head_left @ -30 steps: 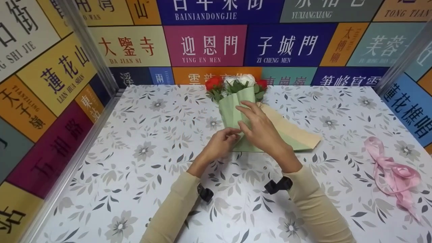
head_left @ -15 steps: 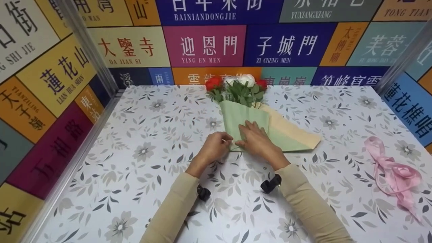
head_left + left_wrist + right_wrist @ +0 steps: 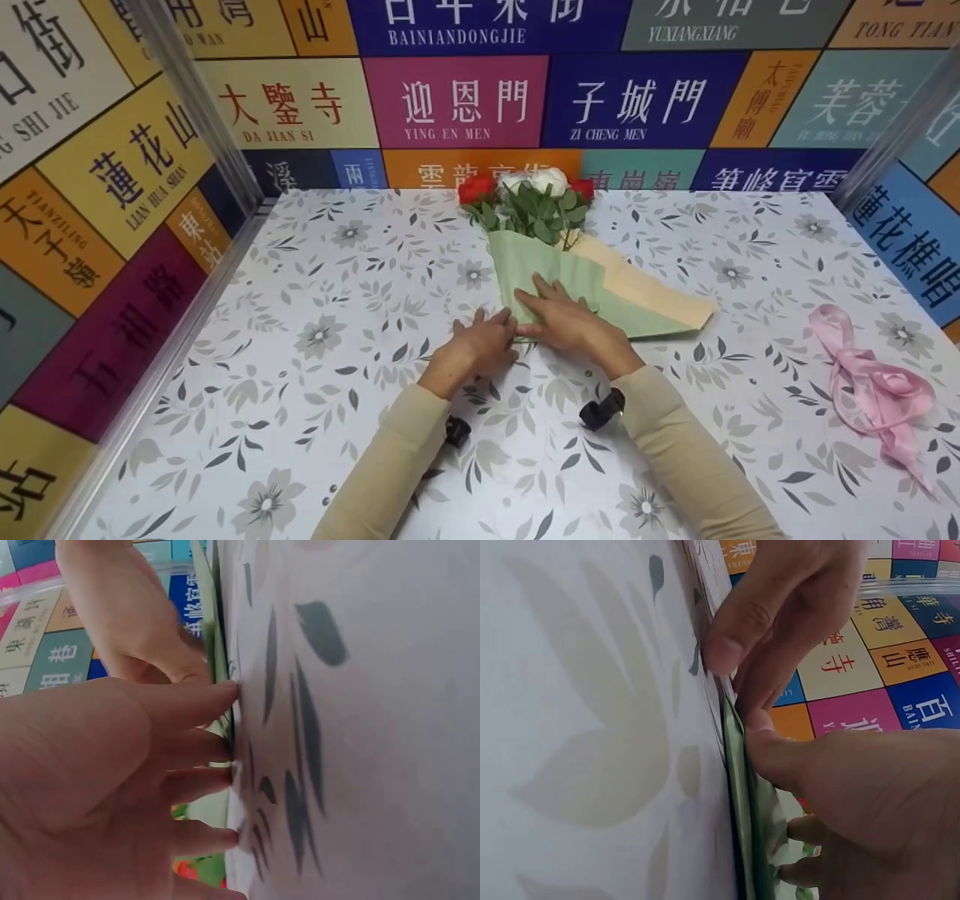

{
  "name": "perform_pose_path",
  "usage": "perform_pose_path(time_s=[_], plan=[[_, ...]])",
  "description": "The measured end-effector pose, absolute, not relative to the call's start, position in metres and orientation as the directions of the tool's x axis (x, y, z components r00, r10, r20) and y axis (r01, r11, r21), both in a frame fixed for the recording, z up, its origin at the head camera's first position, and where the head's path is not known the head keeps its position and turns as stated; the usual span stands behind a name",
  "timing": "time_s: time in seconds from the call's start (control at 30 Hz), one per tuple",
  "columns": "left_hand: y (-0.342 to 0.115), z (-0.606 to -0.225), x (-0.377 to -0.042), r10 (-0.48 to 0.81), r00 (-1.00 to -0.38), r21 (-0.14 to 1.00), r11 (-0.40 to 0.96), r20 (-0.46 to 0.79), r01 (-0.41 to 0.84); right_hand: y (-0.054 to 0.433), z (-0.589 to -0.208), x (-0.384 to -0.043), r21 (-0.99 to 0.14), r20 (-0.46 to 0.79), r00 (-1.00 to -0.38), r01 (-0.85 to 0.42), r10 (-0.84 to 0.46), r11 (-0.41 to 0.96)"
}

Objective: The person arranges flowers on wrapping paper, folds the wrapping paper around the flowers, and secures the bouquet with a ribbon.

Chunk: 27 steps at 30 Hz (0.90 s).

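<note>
A bunch of red and white flowers [image 3: 536,210] with green leaves lies near the table's far edge. Wrapping paper [image 3: 521,259], green outside with a beige inner side, is folded over the stems. My right hand [image 3: 568,321] presses the folded paper with spread fingers, its thumb by the lower left corner. Beside that corner my left hand [image 3: 478,348] rests with fingers stretched out. In the left wrist view its fingertips [image 3: 229,778] touch the tabletop at the paper's edge. The right wrist view shows the layered green paper edge [image 3: 739,787] under my right thumb. The stems are hidden.
A loose pink ribbon [image 3: 874,382] lies on the right of the table. The table's floral cover [image 3: 270,360] spreads around the paper. Panels with large characters [image 3: 457,101] stand behind and at both sides. A black wrist camera [image 3: 602,409] sits at my right cuff.
The upright green flap has come down flat over the stems, with my right hand moving down onto it. My left fingers, curled at the corner before, are now stretched out.
</note>
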<state>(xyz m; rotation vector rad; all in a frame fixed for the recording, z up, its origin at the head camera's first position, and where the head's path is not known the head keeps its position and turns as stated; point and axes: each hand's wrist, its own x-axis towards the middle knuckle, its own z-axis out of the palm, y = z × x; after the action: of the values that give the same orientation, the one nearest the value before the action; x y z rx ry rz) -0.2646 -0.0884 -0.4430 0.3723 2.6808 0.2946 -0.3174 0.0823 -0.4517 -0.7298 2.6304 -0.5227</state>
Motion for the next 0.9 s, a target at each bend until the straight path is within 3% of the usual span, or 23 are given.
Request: perform_pose_path(time_s=[0.43,0.67,0.9], plan=[[-0.087,-0.431,-0.284,0.268,-0.909,0.176,0.959,-0.319,0.221,0.081,-0.452,-0.319,-0.403,-0.255,-0.794,-0.431,-0.551,0.807],[-0.086,-0.423,-0.305,0.289,-0.877,0.168,0.956,-0.384,0.242,0.083,-0.451,-0.318,-0.385,-0.269,-0.798,-0.424,-0.540,0.819],[-0.093,-0.429,-0.322,0.266,-0.918,0.132,0.963,-0.295,0.237,0.081,-0.452,-0.316,-0.393,-0.273,-0.795,-0.421,-0.541,0.818]])
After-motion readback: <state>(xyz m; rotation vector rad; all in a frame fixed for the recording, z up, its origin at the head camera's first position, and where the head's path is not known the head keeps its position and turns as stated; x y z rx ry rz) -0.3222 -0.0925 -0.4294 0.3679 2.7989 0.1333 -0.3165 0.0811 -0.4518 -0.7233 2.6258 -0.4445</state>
